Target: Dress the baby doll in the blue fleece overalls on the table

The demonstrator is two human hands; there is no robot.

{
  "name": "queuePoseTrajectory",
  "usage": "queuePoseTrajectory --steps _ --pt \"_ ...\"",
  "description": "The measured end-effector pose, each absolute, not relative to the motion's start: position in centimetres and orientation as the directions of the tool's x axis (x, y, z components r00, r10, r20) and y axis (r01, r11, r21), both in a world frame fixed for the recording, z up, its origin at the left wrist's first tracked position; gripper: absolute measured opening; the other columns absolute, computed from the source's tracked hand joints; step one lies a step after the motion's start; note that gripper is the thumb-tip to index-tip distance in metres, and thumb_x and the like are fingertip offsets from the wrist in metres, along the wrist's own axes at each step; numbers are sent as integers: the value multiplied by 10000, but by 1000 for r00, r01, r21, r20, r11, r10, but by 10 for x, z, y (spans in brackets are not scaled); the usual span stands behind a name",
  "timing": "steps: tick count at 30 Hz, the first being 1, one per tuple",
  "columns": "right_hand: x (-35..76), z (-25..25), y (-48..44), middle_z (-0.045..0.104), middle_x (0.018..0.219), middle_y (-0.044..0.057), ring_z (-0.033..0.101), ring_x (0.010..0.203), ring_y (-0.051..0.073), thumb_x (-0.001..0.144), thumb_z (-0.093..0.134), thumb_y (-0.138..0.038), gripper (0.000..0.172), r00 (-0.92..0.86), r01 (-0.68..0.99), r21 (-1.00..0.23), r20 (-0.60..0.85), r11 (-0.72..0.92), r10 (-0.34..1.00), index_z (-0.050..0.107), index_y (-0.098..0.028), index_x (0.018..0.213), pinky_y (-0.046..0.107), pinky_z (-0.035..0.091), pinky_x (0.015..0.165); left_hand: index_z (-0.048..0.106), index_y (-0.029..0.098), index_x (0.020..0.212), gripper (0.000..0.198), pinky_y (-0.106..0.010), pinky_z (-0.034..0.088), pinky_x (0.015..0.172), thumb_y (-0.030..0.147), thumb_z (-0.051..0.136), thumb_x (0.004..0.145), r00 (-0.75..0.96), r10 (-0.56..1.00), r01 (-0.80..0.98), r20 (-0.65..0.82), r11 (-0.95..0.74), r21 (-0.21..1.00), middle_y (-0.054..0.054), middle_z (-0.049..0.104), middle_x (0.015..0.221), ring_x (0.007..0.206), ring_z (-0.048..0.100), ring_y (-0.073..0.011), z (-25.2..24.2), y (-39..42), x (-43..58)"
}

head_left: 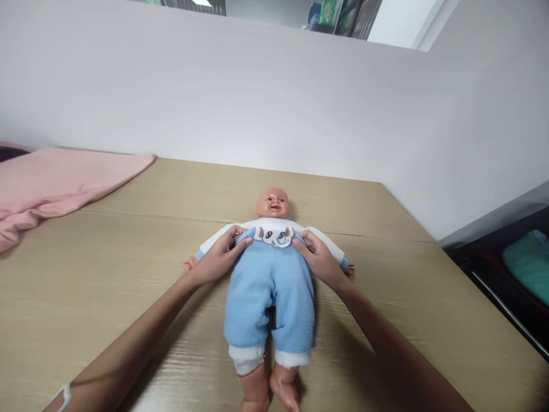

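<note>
A baby doll (274,205) lies on its back in the middle of the brown worktop (386,320), its head at the far end and its bare feet at the near end. It wears a white top (218,236) and fuzzy blue pants (268,269) with white cuffs at the bottom of the legs. The left grip (242,237) is pinched on one top corner of the pants, thumb in front, and the right grip (299,237) is pinched on the other top corner in the same way. So the pants' top edge goes from one grip to the other, across the doll's chest, and a little white animal face (275,236) with two eyes sits right between them. The doll's head is just past both grips, and its legs point back between the person's two arms. Its own arms stick out to the sides — each small hand shows beyond a grip, resting low by the worktop. A white band (64,397) goes round the person's left arm. Well apart, on the left, a pink cloth (64,177) lies on the worktop — rumpled near its edge.
</note>
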State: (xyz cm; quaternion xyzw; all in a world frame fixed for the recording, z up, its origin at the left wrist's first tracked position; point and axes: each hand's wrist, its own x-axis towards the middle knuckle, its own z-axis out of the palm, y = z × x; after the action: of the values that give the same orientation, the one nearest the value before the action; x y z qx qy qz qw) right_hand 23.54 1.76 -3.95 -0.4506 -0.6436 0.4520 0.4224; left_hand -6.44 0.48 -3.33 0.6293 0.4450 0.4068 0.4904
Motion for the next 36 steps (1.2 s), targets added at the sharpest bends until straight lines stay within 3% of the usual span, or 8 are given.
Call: queuePoseTrajectory --steps 4,10,17,22,26,30,33,36 --pt "248 -58 9 757 959 37 672 989 289 948 786 -691 449 -160 273 -955 72 114 985 728 -247 912 394 516 947 646 220 1188 387 -349 445 882 593 617 1088 244 968 200 67 -117 973 -31 653 1091 984 588 -238 -53 -8 -65" --pt "264 -72 -19 709 941 40 636 998 299 917 800 -747 491 -74 263 -961 65 83 995 737 -263 873 428 530 1017 633 231 1018 220 -385 458 954 451 621 1008 157 987 250 36 -75 965 -11 640 1008 1011 586 -271 -67 -28 -65" --pt "239 -86 -25 832 1256 44 711 1312 350 835 881 -762 606 10 -268 -946 -194 -184 981 767 -326 1241 505 580 1170 721 225 1161 372 -358 544 886 513 809 944 110 968 -265 -224 245 933 -25 776 1008 997 719 -273 -72 -29 -50" --pt "233 -82 -23 816 1366 37 731 1322 346 900 836 -727 585 8 -295 -937 -199 -188 980 725 -352 1336 515 596 1157 735 220 1346 597 -379 587 982 599 886 911 140 970 -415 -198 239 878 -98 839 1204 1121 773 -312 -71 -27 -42" --pt "234 -82 -14 804 1357 44 706 1328 335 917 805 -734 556 -3 -241 -964 -110 -107 994 742 -340 1304 485 548 1188 747 220 1352 608 -390 571 1029 681 808 960 119 985 -298 -125 156 942 -104 822 1279 1185 741 -328 -70 -22 -46" --pt "248 -78 -9 781 1082 38 701 1104 308 879 816 -574 374 -111 -173 -982 -55 -74 992 742 -301 1123 443 555 1046 762 229 1214 404 -399 500 1079 581 708 1022 126 992 -2 -32 33 999 -62 789 1219 1195 671 -325 -65 -22 -58" --pt "266 -70 -10 659 899 2 609 901 261 842 736 -386 180 -232 22 -1000 -3 2 973 683 -282 979 396 520 872 709 237 1125 266 -415 473 1063 468 617 1029 160 987 182 32 -61 981 -50 740 1140 1179 635 -330 -62 -24 -68" --pt "280 -62 -11 635 893 4 577 884 259 838 660 -295 120 -305 240 -958 79 157 949 670 -266 955 400 493 866 663 231 1072 213 -442 453 1035 418 572 1026 210 966 387 149 -222 895 -73 703 1108 1134 616 -343 -64 -24 -78"
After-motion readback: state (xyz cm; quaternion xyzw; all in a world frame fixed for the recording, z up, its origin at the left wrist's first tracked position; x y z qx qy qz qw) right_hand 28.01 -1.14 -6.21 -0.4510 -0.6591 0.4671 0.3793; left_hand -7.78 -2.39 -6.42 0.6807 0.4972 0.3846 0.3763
